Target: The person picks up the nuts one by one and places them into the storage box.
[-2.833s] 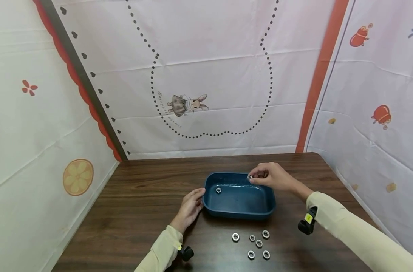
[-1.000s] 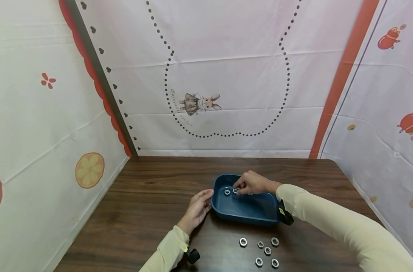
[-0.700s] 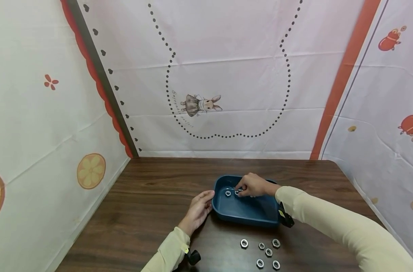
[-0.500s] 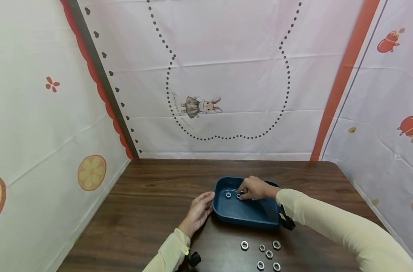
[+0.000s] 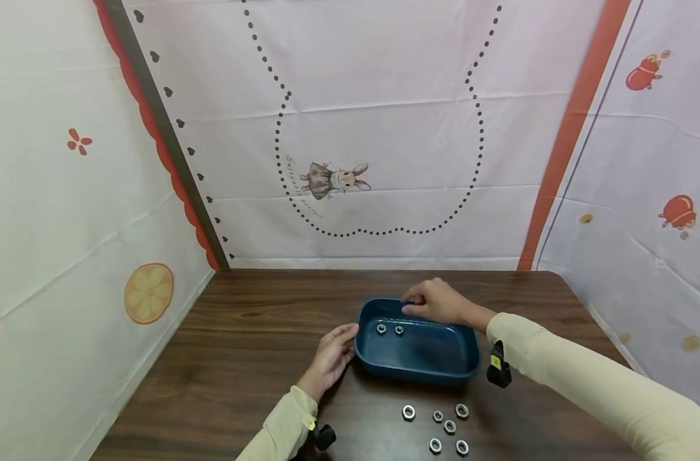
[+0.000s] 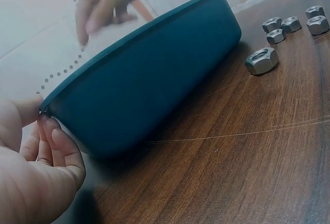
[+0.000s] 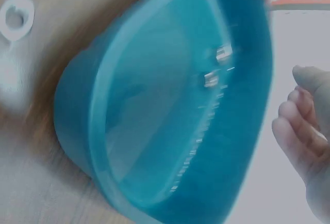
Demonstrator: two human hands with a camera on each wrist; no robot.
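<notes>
A blue plastic tray [image 5: 416,372] stands on the table, with two hex nuts [image 5: 381,329] side by side at the left of its floor. My left hand [image 5: 331,355] pinches the tray's left rim between thumb and fingers, as the left wrist view shows closely. Above the tray's back rim hovers my right hand [image 5: 439,302], its fingers relaxed and holding nothing. In the right wrist view that hand [image 7: 307,123] is apart from the tray. Several hex nuts [image 5: 450,427] lie loose on the table in front of the tray; one larger nut [image 6: 262,61] is nearest the tray's side.
The brown wood-grain table [image 5: 257,333] runs back to a printed white cloth [image 5: 384,147] hung behind it. More cloth hangs at the left and right sides. A black wrist camera [image 5: 497,365] sits on the right sleeve, another [image 5: 324,437] on the left.
The right hand carried a nut over the tray's back rim, set it down beside the first nut, let go and rose up and back. The left hand has stayed at the rim.
</notes>
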